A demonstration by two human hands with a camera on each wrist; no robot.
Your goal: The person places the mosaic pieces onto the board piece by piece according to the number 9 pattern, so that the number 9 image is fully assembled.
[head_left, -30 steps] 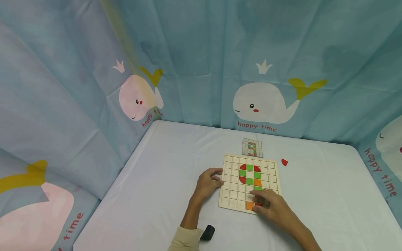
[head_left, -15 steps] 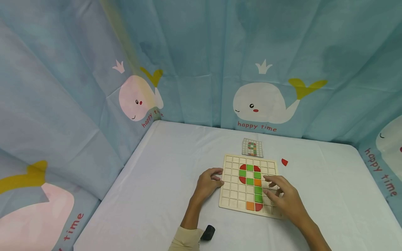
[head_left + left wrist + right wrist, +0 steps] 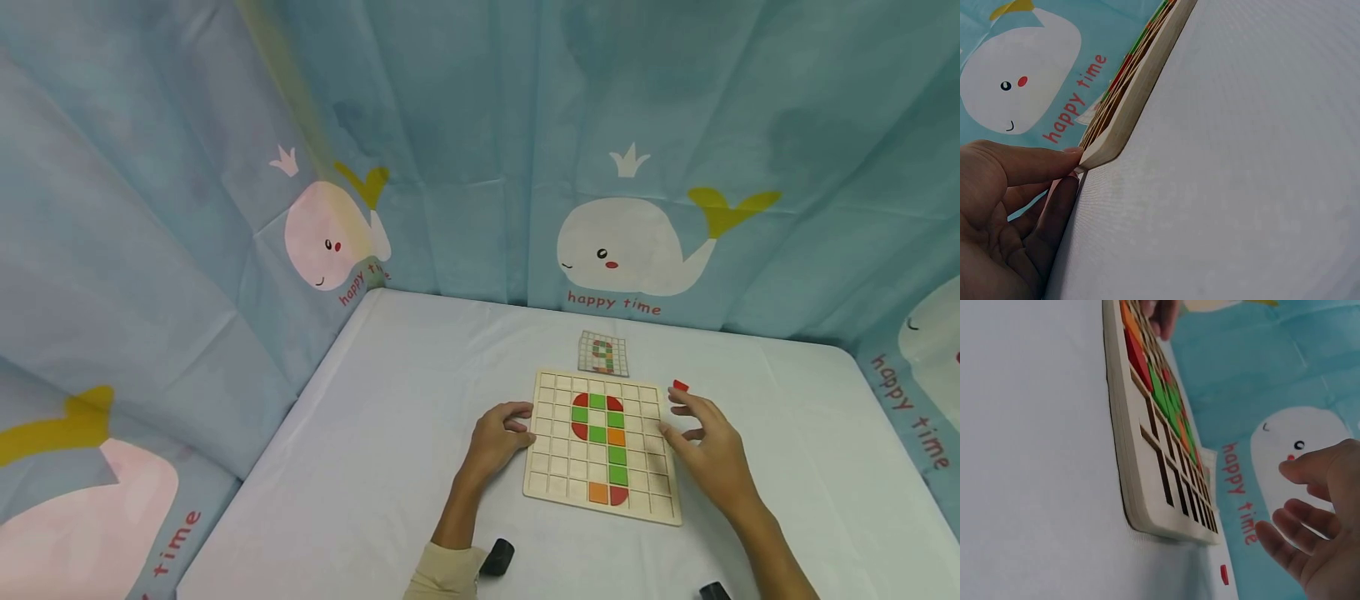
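Note:
A wooden grid board (image 3: pixel 555 450) lies on the white table, its green, red and orange tiles forming a shape like a 9. My left hand (image 3: pixel 495 437) holds the board's left edge, with the thumb (image 3: pixel 1047 164) on the rim and curved fingers beside it. Off the right edge, my right hand (image 3: pixel 712 454) holds nothing, thumb and fingers spread apart. Its index fingertip is right by a loose red quarter-round tile (image 3: pixel 680 385), which it partly overlaps in the head view. The right wrist view shows that red tile (image 3: pixel 1224 575) on the table beyond the board.
A small pattern card (image 3: pixel 603 353) with a matching coloured figure lies behind the board. Black objects sit near the left sleeve (image 3: pixel 497 557) and at the front edge (image 3: pixel 715 591). A blue whale-print curtain (image 3: pixel 465 167) surrounds the table.
My right hand has moved from the board's lower tiles up and right, off the board to the loose red tile. The left hand has stayed at the left edge.

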